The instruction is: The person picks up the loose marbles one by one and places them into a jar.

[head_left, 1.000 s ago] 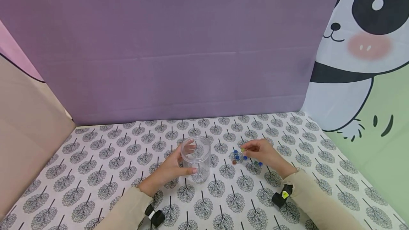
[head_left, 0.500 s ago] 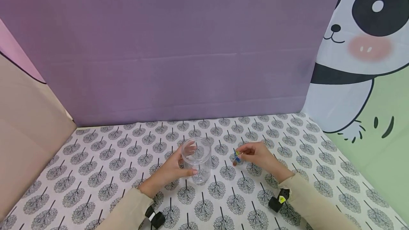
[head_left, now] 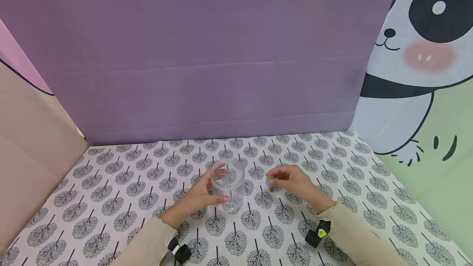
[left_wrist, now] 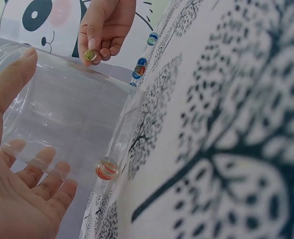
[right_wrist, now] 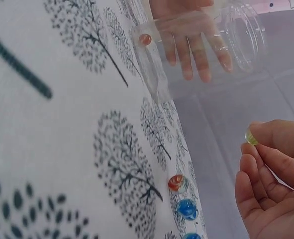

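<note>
The person's left hand point(head_left: 197, 197) curls round the clear jar point(head_left: 227, 184), which stands upright on the tree-patterned worktop point(head_left: 111, 200); its grip is wide, thumb on the near wall and fingers seen through the plastic on the far side. One red-striped marble point(left_wrist: 107, 168) lies at the bottom of the jar. The right hand point(head_left: 292, 182) pinches a yellow-green marble point(head_left: 268, 177) in a narrow grip between thumb and forefinger. A second ago this hand was down among the loose marbles point(right_wrist: 182, 199) on the cloth; it has since risen and come leftward, so the marble now hangs above the worktop, near the jar's mouth but still to its right. That reads as the pick-up done and the carry to the jar under way. A red and several blue marbles are left on the cloth just below the right hand
</note>
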Available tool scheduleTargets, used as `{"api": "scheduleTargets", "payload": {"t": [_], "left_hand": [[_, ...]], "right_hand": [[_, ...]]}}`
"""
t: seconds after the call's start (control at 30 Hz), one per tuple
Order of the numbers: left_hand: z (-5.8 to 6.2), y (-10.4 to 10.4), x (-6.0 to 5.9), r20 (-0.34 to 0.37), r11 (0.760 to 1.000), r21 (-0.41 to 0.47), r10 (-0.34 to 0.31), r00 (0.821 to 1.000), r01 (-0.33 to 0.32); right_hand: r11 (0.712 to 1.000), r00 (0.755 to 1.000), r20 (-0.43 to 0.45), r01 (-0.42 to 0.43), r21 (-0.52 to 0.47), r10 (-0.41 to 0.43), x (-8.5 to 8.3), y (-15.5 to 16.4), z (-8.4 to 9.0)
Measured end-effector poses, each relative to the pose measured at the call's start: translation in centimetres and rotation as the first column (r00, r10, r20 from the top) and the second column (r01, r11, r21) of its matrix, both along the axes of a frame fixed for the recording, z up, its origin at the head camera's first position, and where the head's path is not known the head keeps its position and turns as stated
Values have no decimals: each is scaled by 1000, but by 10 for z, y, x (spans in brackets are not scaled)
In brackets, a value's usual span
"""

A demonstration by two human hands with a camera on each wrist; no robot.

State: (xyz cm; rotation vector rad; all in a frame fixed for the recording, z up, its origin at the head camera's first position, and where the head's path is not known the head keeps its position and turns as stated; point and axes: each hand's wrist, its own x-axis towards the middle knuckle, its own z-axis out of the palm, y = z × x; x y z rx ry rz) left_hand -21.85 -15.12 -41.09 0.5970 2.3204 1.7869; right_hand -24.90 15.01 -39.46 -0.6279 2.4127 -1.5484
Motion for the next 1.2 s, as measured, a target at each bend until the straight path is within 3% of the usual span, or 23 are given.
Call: {"api": "scheduleTargets", "payload": {"t": [0.2, 0.7, 0.97, 1.2], "left_hand": [[-2, -1, -1, 2, 1000, 8, -12, 1000, 12], [-3, -1, -2, -7, 1000, -4, -10, 1000, 10], [-1, 0, -2, -8, 1000, -3, -16, 1000, 16], [-1, 0, -1, 4, 1000, 6, -10, 1000, 10]], "right_hand": [[998, 999, 33, -22, -52, 24, 2, -4, 2], [999, 999, -20, -48, -22, 47, 2, -11, 7], [999, 999, 20, -35, -36, 36, 3, -15, 11], [999, 999, -31, -40, -20, 39, 2, -17, 17]]}}
